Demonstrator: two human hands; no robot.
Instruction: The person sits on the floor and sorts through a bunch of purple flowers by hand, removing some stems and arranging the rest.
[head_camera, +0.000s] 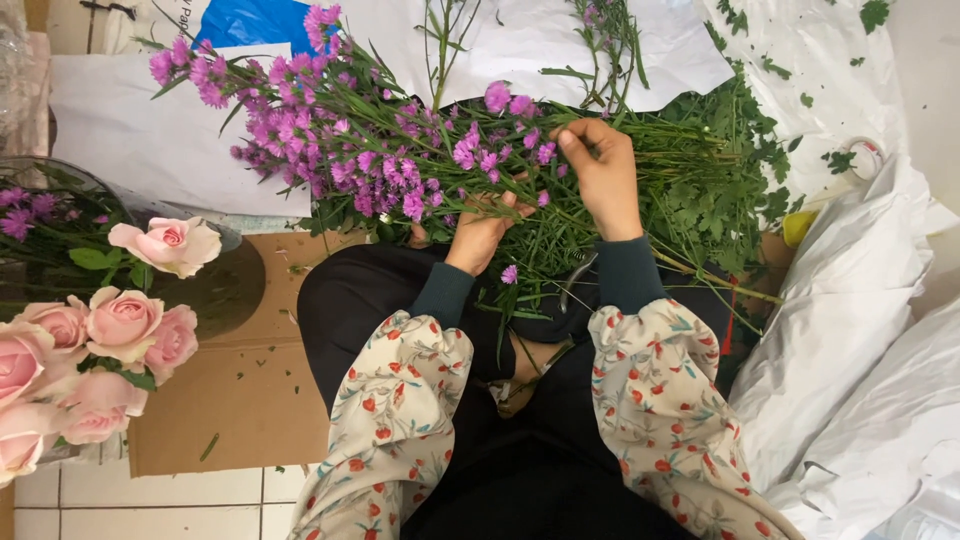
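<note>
Sorting purple flowers (330, 140) over lap: left hand (480, 228) curled around stems (560, 235), right hand (600, 170) pinching one sprig; next likely needs careful separating, stems tangled

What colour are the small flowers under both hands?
Purple-pink, on thin green stems; the head view shows the small flowers best.

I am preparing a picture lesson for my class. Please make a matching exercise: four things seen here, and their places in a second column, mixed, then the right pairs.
Things:
1. purple flowers
2. pink roses
3. white bags
4. cardboard

Places:
A. flat on the floor tiles, lower left
B. heaped at the right edge
C. under the left hand and right hand
D. at the left edge

Pairs: 1-C, 2-D, 3-B, 4-A
</note>
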